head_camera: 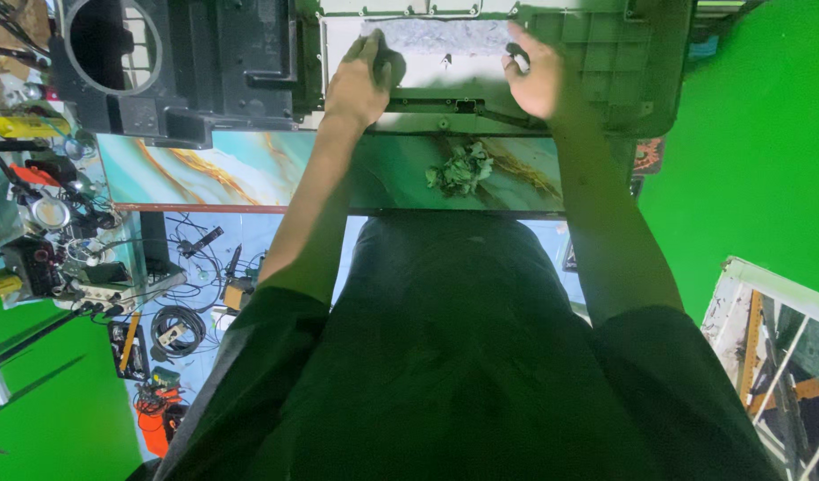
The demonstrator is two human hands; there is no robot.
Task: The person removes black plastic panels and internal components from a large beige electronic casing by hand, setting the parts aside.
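A big opened machine housing (605,71), pale grey plastic with a black section (231,62) on its left, lies on the marble-patterned table (249,174). In its white recess lies a grey fuzzy pad (436,36). My left hand (356,85) is curled over a small dark object (390,64) at the pad's left end. My right hand (539,80) has its fingers bent around the pad's right end. A crumpled greenish-white wad (463,167) lies on the table just below the housing, between my forearms.
To the left, a cluttered shelf holds tools, cables and small devices (53,240). More cables and an orange tool (160,356) lie on the floor below. A green backdrop (748,160) fills the right. A framed board (774,347) leans at lower right.
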